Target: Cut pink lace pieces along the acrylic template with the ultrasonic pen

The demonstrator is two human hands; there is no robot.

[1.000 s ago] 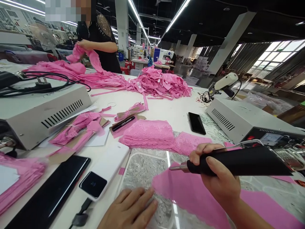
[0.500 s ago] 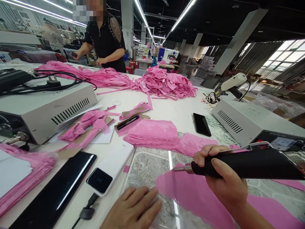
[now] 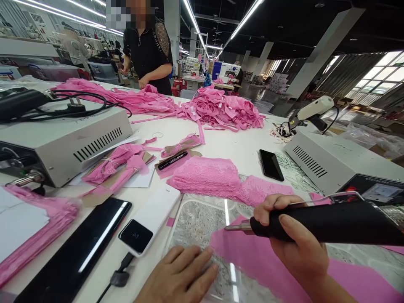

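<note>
In my right hand (image 3: 296, 240) is a black-handled ultrasonic welding gun (image 3: 328, 223), my fingers wrapped around its grip. Its slim metal tip points left and rests on or just above a pink fabric piece (image 3: 249, 254) near that piece's narrow left end. My left hand (image 3: 181, 275) lies flat with fingers spread on a clear-covered grey board (image 3: 195, 216), its fingertips beside the fabric's left edge. A stack of pink lace pieces (image 3: 205, 176) sits just behind the board, with more pink lace (image 3: 263, 189) to its right.
Grey metal boxes stand at left (image 3: 63, 143) and right (image 3: 347, 162). A phone (image 3: 271, 164), a black marker (image 3: 173, 160), a power bank (image 3: 135, 235) and a long black glossy device (image 3: 75, 252) lie around. Behind are a pink fabric heap (image 3: 221, 109) and a co-worker (image 3: 148, 54).
The gun's tip has slid slightly left over the pink fabric. My left hand stays flat. The view has shifted a little, and the co-worker's hands have moved.
</note>
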